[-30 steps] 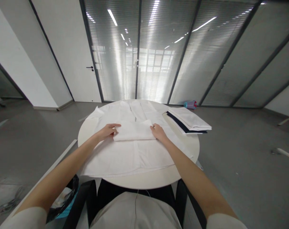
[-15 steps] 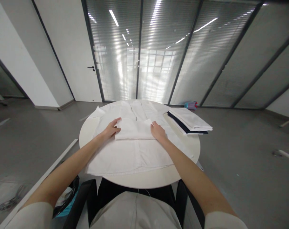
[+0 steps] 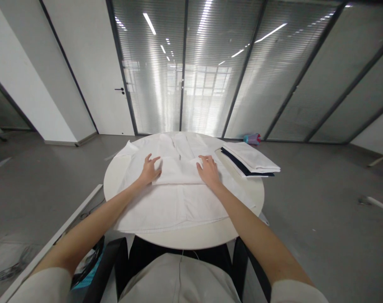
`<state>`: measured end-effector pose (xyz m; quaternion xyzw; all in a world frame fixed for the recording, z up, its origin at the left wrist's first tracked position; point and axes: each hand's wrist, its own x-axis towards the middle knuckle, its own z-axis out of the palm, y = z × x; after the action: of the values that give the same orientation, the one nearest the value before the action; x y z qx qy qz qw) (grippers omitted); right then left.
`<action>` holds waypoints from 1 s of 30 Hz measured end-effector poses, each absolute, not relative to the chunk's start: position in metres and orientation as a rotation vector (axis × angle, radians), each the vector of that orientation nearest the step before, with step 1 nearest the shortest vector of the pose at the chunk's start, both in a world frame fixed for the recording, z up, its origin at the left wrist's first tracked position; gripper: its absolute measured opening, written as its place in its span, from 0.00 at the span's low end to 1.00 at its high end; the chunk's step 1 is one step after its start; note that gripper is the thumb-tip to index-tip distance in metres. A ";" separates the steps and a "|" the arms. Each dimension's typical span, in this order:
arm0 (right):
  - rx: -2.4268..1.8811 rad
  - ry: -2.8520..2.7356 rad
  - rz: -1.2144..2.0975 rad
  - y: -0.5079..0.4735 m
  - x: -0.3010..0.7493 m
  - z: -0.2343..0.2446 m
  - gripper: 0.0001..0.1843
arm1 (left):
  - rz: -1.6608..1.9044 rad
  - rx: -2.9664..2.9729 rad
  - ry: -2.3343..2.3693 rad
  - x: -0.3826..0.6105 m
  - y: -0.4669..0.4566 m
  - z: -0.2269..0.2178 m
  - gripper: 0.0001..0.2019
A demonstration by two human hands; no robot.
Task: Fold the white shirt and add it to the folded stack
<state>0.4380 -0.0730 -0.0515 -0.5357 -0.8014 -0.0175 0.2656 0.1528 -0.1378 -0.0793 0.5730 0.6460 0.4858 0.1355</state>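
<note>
A white shirt-like garment (image 3: 166, 206) lies spread over the round table. Across its middle is a flat rectangular white cloth panel (image 3: 179, 172); whether it is a fold of the garment or a separate piece I cannot tell. My left hand (image 3: 150, 170) is at the panel's left end, thumb and fingers apart, the fingertips over the cloth. At the other end, my right hand (image 3: 209, 170) rests palm down on the cloth with its fingers spread. Neither hand grips anything.
Folded white cloths (image 3: 251, 156) with a dark navy one (image 3: 245, 166) between them are stacked at the table's right edge. The white round table (image 3: 191, 242) stands close before me. A blue basket (image 3: 89, 275) is below left, and a purple-blue object (image 3: 252, 139) lies by the glass wall.
Both hands have loosened from the ends of the white panel, and their fingers have spread. The left hand has turned its fingers upward. The cloth has hardly moved.
</note>
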 end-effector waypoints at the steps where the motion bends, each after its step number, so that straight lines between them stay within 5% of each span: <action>1: -1.378 -2.181 -0.075 -0.073 0.437 -0.052 0.21 | 1.417 1.750 1.916 0.156 -0.139 -0.077 0.27; 5: -1.178 -2.370 -0.067 -0.074 0.427 -0.059 0.25 | 1.241 2.190 1.912 0.174 -0.140 -0.067 0.20; 12: -1.381 -2.672 0.382 -0.064 0.425 -0.069 0.37 | 0.781 2.074 1.725 0.185 -0.132 -0.082 0.30; 30: -1.133 -2.865 0.455 -0.060 0.414 -0.058 0.42 | 0.727 2.144 1.676 0.191 -0.129 -0.077 0.32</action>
<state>0.4135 -0.0598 -0.0577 -0.3636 -0.9199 0.1462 0.0135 0.1915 -0.1294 -0.0768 0.7512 0.5872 0.2545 0.1616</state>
